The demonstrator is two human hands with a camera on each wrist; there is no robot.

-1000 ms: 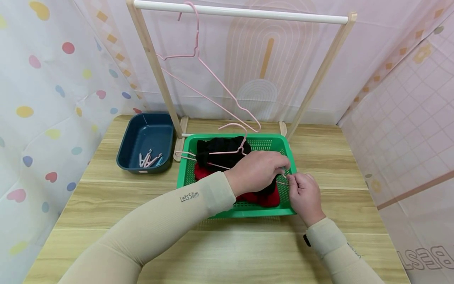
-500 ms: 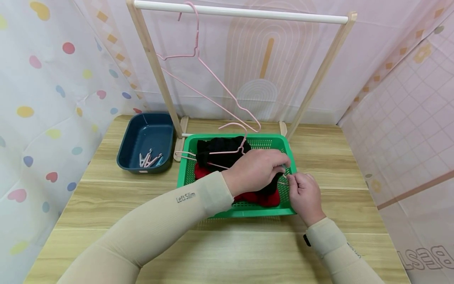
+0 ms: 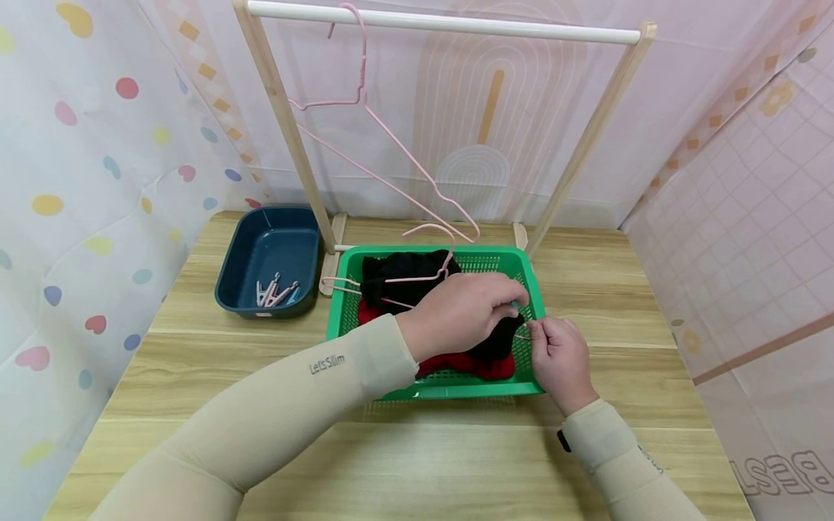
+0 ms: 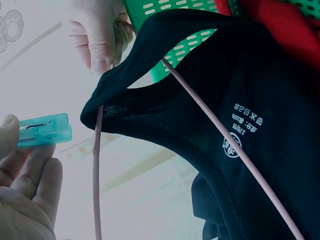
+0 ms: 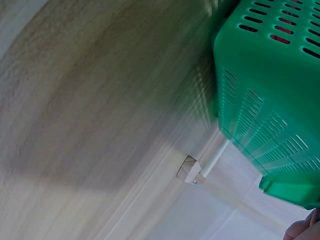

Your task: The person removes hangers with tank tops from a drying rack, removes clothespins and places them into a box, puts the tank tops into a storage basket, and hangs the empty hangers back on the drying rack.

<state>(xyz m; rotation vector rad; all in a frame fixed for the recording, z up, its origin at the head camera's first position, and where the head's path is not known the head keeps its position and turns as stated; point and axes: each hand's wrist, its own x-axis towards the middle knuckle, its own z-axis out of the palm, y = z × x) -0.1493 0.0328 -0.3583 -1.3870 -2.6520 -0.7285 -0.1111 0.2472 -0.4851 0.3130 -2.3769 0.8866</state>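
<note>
In the head view my left hand (image 3: 465, 311) is over the right part of the green basket (image 3: 436, 391). Its thumb and fingers pinch a teal clothespin (image 4: 47, 129), which stands a little apart from the black garment (image 4: 280, 90) in the left wrist view. A pink wire hanger (image 4: 98, 170) runs through that garment's strap and neck opening. At the basket's right rim my right hand (image 3: 563, 358) pinches the hanger's end, largely hidden by its fingers. Red cloth (image 3: 495, 367) lies beneath the black garment. Only fingertips (image 5: 302, 229) show in the right wrist view.
Another pink hanger (image 3: 397, 141) hangs from the white bar (image 3: 456, 23) of a wooden rack behind the basket. A dark blue bin (image 3: 267, 246) with several clothespins (image 3: 276, 291) stands at left on the wooden table (image 3: 417, 463).
My left hand has drawn slightly left and back from the hanger's end, with the teal clothespin still in its fingers. The right hand stays in place.
</note>
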